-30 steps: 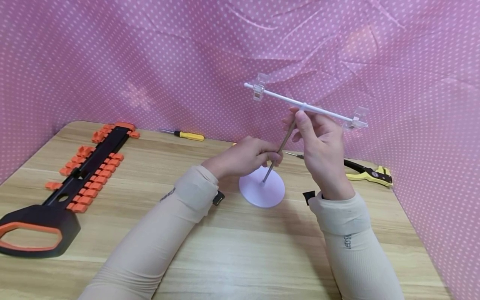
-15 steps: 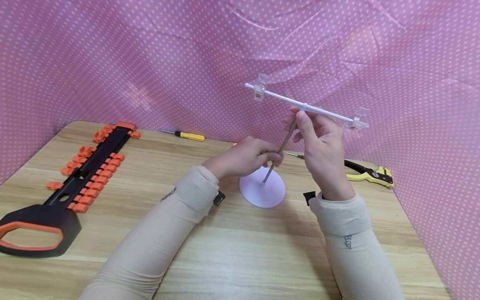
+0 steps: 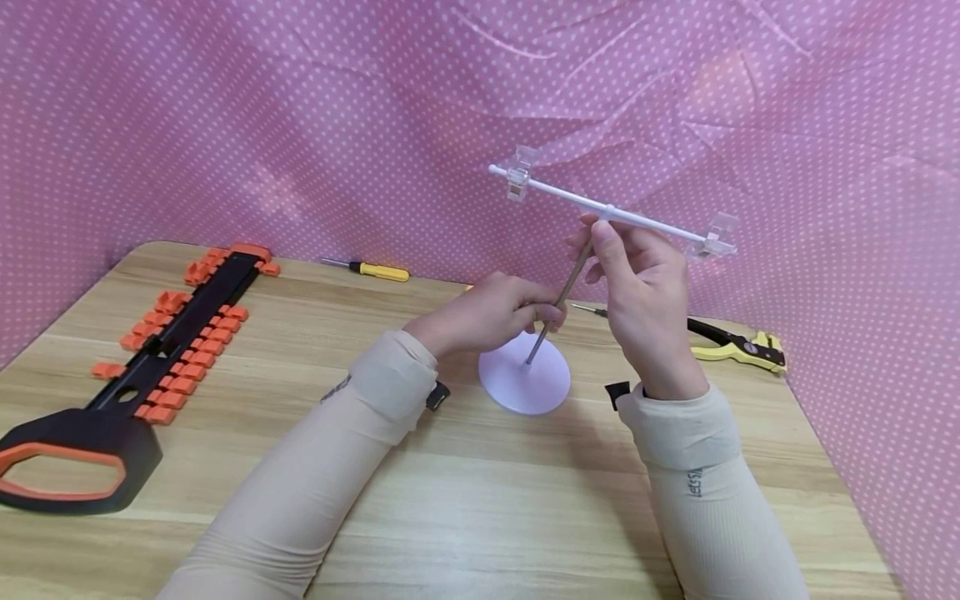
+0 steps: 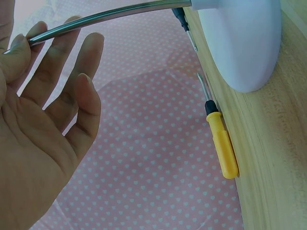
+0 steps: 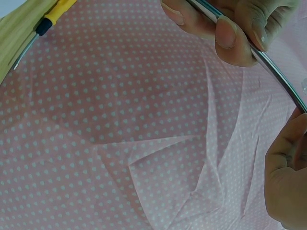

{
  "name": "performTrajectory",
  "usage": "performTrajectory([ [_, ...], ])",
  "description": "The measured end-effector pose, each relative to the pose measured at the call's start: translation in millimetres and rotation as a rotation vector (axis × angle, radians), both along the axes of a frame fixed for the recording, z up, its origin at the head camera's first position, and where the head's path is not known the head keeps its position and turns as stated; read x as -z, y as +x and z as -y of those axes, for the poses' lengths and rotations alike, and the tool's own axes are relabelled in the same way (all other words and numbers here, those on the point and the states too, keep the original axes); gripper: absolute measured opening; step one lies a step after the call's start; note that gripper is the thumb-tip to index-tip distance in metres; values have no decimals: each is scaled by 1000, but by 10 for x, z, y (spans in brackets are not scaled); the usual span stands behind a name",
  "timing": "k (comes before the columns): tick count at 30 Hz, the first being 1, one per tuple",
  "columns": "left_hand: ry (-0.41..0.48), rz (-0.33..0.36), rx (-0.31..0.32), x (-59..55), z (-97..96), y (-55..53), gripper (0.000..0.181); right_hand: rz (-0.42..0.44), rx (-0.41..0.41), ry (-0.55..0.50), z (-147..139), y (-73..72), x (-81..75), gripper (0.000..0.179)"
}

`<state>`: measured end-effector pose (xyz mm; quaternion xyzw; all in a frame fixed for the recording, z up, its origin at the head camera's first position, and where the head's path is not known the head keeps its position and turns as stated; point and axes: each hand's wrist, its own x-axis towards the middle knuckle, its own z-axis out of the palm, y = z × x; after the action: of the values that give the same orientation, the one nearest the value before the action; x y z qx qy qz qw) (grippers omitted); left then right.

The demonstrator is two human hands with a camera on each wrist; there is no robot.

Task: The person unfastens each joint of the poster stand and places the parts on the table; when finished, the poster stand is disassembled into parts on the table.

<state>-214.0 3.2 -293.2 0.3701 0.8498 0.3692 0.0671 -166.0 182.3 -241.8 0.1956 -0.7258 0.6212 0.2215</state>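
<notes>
A stand with a round white base (image 3: 532, 387), a slim metal rod (image 3: 576, 271) and a white crossbar (image 3: 562, 196) leans up to the right over the table. Clear plastic clips (image 3: 517, 179) sit near both crossbar ends. My left hand (image 3: 491, 310) pinches the rod partway up; in the left wrist view its thumb and finger meet on the rod (image 4: 115, 14) while other fingers stay spread. Higher up, my right hand (image 3: 648, 304) grips the rod just under the crossbar joint. Both hands also show around the rod (image 5: 276, 72) in the right wrist view.
A black rail holder (image 3: 225, 287) with orange clips and a looped handle lies at the left. Along the back edge rests a yellow-handled screwdriver (image 3: 382, 272). Yellow and black wire strippers (image 3: 750, 352) lie at the right, before a pink dotted curtain (image 3: 375, 125).
</notes>
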Motion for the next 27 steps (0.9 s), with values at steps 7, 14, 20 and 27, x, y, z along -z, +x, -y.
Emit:
performTrajectory([
  [7, -1, -5, 2, -2, 5, -1, 21, -1, -1, 0, -1, -4, 3, 21],
  [14, -2, 1, 6, -11, 3, 3, 21, -23, 15, -4, 4, -8, 10, 17],
  [20, -5, -3, 5, -10, 0, 3, 21, -23, 29, -1, 10, -4, 11, 18],
  [27, -7, -3, 5, -9, 3, 5, 22, -27, 30, 3, 14, -4, 10, 19],
])
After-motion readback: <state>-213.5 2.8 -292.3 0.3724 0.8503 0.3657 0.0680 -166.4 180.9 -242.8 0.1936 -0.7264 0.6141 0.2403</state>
